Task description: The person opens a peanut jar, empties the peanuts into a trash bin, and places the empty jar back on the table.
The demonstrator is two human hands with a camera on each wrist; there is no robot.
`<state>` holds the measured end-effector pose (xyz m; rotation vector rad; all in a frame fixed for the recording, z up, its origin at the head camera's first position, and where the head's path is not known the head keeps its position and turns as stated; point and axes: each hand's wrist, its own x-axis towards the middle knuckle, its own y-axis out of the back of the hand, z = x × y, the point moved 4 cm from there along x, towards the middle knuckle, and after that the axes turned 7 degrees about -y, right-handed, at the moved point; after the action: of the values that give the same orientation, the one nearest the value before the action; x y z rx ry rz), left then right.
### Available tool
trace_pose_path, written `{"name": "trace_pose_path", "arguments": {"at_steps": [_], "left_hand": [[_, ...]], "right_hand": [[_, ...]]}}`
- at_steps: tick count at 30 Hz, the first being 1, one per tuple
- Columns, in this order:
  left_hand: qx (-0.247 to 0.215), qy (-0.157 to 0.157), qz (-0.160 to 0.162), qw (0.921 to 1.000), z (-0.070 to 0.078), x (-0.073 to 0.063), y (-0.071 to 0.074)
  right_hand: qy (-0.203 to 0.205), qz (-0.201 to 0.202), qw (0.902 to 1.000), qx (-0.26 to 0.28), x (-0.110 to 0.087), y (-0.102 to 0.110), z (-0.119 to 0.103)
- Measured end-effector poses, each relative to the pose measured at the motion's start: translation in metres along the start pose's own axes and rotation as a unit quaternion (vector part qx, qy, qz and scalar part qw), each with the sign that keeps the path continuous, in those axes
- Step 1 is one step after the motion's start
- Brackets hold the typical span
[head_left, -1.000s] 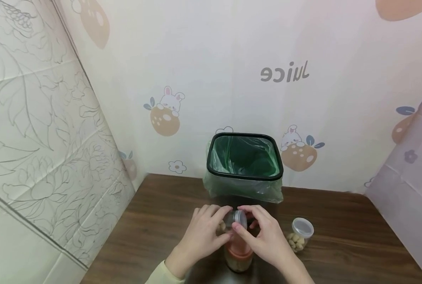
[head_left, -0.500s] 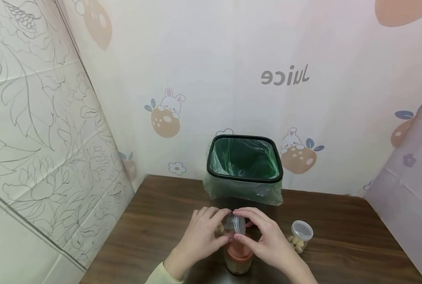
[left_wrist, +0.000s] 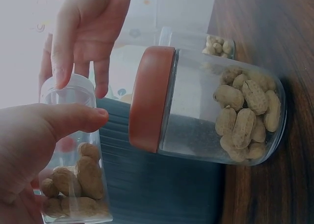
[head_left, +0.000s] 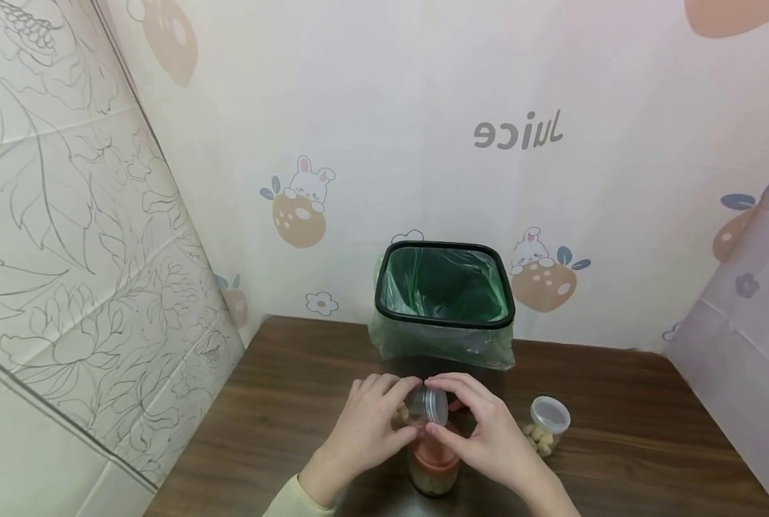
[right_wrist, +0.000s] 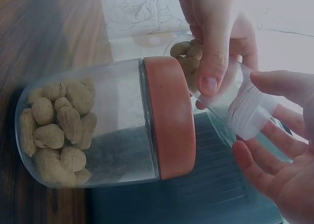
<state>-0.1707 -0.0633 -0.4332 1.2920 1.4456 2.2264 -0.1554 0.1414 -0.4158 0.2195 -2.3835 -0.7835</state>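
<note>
My left hand [head_left: 370, 424] grips a small clear plastic jar [left_wrist: 73, 180] with peanuts in its bottom, thumb and fingers on either side of its wall. In the head view this jar lies tilted, its lid end [head_left: 436, 406] facing right. My right hand [head_left: 484, 427] pinches the rim of that translucent lid between thumb and fingertips. The lid sits on the jar's mouth; whether it is loose cannot be told. Just below the hands stands a larger clear jar [right_wrist: 117, 121] with an orange-red lid [right_wrist: 169, 117], upright on the table and partly filled with peanuts.
To the right, a second small jar of peanuts [head_left: 546, 426] with a pale lid stands on the dark wooden table [head_left: 623, 431]. Behind the hands is a bin with a black rim [head_left: 445, 322] and a green bag. Patterned curtains [head_left: 384, 129] enclose the table.
My right thumb has slid down to the lid's lower edge, and the small jar's lid end has turned slightly. The left hand keeps its grip; the other jars stay put.
</note>
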Motion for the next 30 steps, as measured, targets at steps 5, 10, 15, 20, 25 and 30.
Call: {"name": "trace_pose_path", "arguments": {"at_steps": [5, 10, 15, 20, 25, 30], "left_hand": [[-0.002, 0.0, 0.002, 1.0, 0.0001, 0.0004, 0.0005], [-0.004, 0.005, -0.006, 1.0, -0.0006, 0.001, 0.0001], [-0.006, 0.01, -0.016, 0.9998, -0.0011, 0.0017, 0.0002], [-0.006, 0.01, -0.017, 0.9998, -0.0008, 0.0022, 0.0013], [-0.003, 0.01, -0.015, 0.9998, -0.001, 0.0026, 0.0021], [-0.002, 0.006, -0.009, 0.9999, -0.0015, 0.0016, 0.0016]], "right_hand": [[-0.002, 0.0, 1.0, 0.005, 0.0009, -0.0005, 0.0002], [-0.005, -0.001, 1.0, 0.007, 0.0018, -0.0003, 0.0], [-0.009, -0.004, 0.9999, 0.007, 0.0022, -0.0005, 0.0013], [-0.011, -0.007, 0.9999, 0.009, 0.0026, -0.0005, 0.0016], [-0.018, -0.012, 0.9997, 0.01, 0.0036, -0.0007, 0.0014], [-0.027, -0.017, 0.9994, 0.011, 0.0035, -0.0024, 0.0018]]}}
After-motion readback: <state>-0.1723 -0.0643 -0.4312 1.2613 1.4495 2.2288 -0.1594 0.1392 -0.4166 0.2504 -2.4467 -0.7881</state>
